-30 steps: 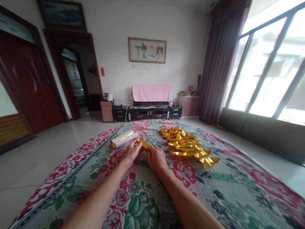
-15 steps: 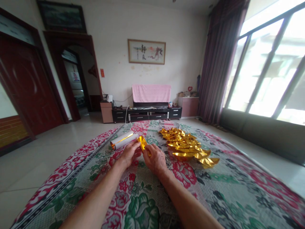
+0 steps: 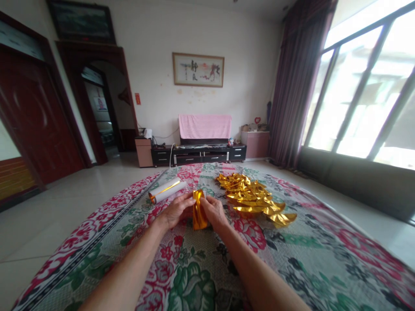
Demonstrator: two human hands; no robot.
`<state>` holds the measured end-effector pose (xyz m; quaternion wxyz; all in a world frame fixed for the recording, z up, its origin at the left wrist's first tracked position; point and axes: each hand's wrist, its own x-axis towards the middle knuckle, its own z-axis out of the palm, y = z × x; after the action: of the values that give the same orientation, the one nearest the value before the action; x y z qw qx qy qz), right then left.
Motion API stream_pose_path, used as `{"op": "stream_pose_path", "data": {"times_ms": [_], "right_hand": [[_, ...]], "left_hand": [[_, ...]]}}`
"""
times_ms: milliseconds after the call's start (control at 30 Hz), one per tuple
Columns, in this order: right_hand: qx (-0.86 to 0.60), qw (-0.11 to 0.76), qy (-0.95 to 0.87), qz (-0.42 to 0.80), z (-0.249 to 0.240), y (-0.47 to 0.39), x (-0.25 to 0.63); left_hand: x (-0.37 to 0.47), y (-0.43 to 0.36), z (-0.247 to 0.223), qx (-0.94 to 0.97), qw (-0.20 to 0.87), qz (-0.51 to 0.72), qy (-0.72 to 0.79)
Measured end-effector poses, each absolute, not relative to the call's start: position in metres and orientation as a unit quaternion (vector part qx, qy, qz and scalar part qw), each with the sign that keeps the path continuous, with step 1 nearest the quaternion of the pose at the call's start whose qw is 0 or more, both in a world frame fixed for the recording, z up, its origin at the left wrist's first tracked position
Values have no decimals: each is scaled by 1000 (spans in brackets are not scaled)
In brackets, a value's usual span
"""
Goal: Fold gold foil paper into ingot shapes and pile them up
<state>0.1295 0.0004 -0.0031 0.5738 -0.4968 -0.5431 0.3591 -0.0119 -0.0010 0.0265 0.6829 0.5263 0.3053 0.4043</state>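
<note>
Between my two hands a folded strip of shiny gold foil paper (image 3: 199,218) stands upright over the tablecloth. The fingers of my left hand (image 3: 177,210) pinch its left edge near the top. My right hand (image 3: 214,211) grips its right side, thumb against the face of the foil. Just beyond my left hand lies a loose roll of paper sheets (image 3: 167,190), white outside with gold showing along the edge and at its end. To the right of my right hand, a pile of folded gold foil pieces (image 3: 251,196), boat-like with pointed ends, spreads in an overlapping row.
The round table wears a floral tablecloth (image 3: 191,285) in red, green and grey. Past its far edge, a low black cabinet (image 3: 204,155) stands against the wall, with a pink cloth (image 3: 205,126) draped over something on it. Windows are on the right.
The gold foil strip has turned from tilted to upright, showing more of its face. My hands have shifted slightly around it. The roll and the pile stay in place.
</note>
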Motion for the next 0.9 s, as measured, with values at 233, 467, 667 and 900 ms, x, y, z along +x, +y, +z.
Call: {"op": "stream_pose_path", "data": {"times_ms": [233,467,667,900], "right_hand": [[-436,603,-495,449,-2,0,126],[-417,618,-479,464,9,-7,124],[-393,635,-472,469,11,-8,122],[-400,636,-481,452,11,-4,122]], "left_hand": [[-10,0,29,533,675,414,298],[-4,1,29,555,643,434,299],[-2,2,28,559,633,436,312],[4,0,31,574,597,449,335]]}}
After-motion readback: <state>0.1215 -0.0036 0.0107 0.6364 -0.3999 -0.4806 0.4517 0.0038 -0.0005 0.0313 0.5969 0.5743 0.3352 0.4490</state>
